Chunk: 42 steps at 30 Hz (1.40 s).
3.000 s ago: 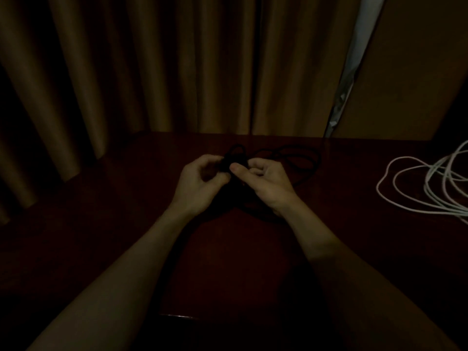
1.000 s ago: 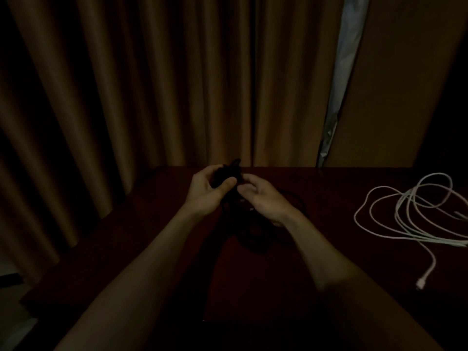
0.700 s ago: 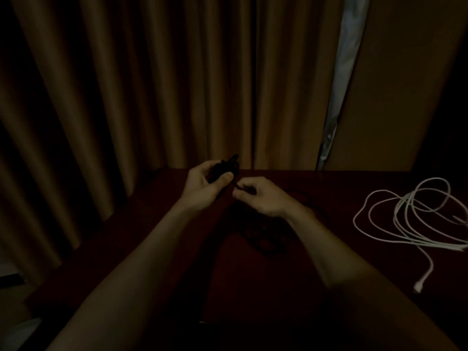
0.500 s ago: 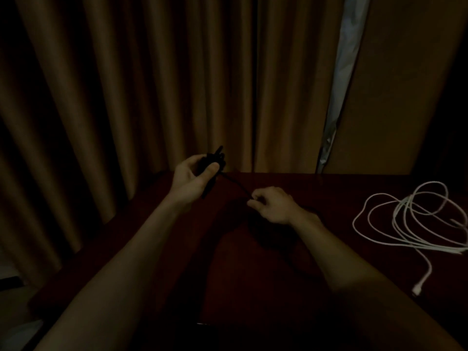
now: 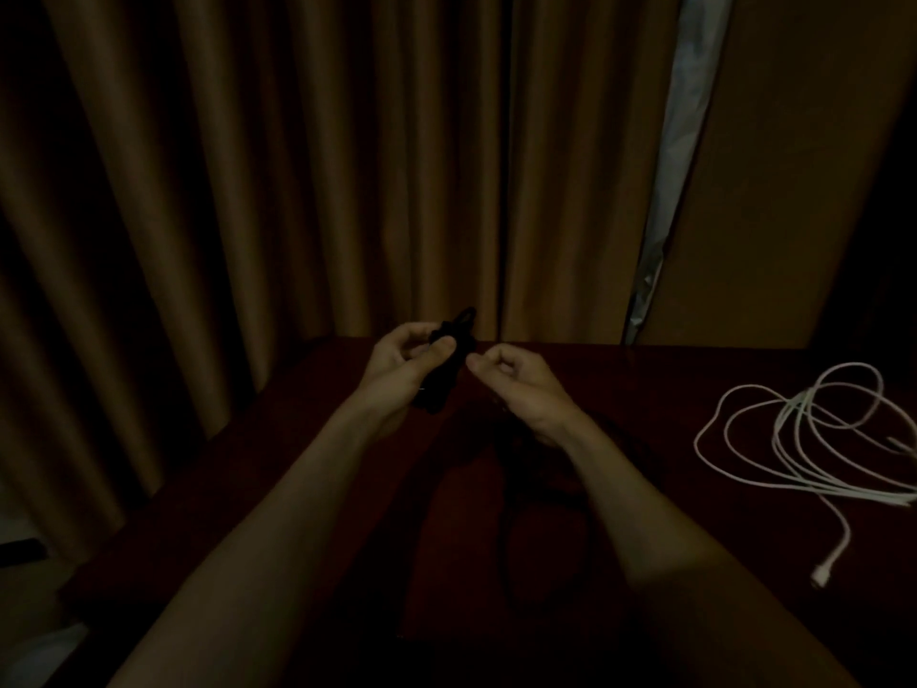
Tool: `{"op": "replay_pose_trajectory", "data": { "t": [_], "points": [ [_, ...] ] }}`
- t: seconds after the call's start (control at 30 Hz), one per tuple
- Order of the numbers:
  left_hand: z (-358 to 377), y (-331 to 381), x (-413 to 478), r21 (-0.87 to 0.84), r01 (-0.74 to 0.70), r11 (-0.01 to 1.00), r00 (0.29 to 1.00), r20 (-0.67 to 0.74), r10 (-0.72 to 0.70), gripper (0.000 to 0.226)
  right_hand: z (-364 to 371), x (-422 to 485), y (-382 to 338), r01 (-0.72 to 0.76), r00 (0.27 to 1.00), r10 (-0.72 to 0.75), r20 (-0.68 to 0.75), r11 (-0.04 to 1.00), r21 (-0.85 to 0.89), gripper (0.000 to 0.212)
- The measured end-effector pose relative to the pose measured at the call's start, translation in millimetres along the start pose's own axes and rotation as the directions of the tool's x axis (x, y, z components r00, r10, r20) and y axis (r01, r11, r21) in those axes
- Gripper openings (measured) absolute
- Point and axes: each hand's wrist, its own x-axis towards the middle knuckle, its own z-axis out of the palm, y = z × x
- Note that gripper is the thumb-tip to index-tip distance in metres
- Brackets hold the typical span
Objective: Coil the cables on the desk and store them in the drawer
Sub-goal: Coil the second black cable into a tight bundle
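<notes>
My left hand (image 5: 404, 362) grips a small bundle of coiled black cable (image 5: 449, 357) above the far part of the dark desk (image 5: 322, 489). Just to its right, my right hand (image 5: 513, 384) has thumb and fingers pinched together on the cable's loose strand, which is hard to make out in the dim light. More black cable (image 5: 546, 489) trails on the desk under my right forearm. A white cable (image 5: 804, 439) lies in loose loops at the desk's right side, its plug end (image 5: 821, 578) toward the front.
Brown curtains (image 5: 297, 166) hang right behind the desk and along its left side. A brown panel (image 5: 774, 191) stands at the back right. The desk's left edge (image 5: 163, 494) drops to a pale floor. No drawer is in view.
My right hand drew the strand out to the right, then came back up close to my left hand. The left hand has kept hold of the bundle, first rising, then lowering a little.
</notes>
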Motion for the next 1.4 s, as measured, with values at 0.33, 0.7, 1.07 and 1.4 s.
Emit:
{"op": "replay_pose_trajectory", "data": {
  "t": [0.33,0.7,1.07,1.4],
  "points": [
    [15,-31,6,-0.021,0.139,0.990,0.985,0.106,-0.136,0.039,7,2,23,-0.032,0.999,0.035,-0.010,0.977,0.210,0.026],
    [34,-101,7,0.324,-0.057,0.944,0.996,0.083,0.031,0.059,23,25,63,-0.288,0.905,0.221,-0.363,0.947,-0.142,0.046],
    [16,-125,11,0.161,0.028,0.987,0.999,0.037,-0.035,0.036,13,3,104,-0.227,0.966,0.242,-0.091,0.962,0.150,0.023],
    [13,-115,13,-0.328,0.302,0.895,0.938,0.268,-0.218,0.030,-2,4,101,-0.245,0.966,0.199,0.163,0.904,0.349,0.049]
  ]
}}
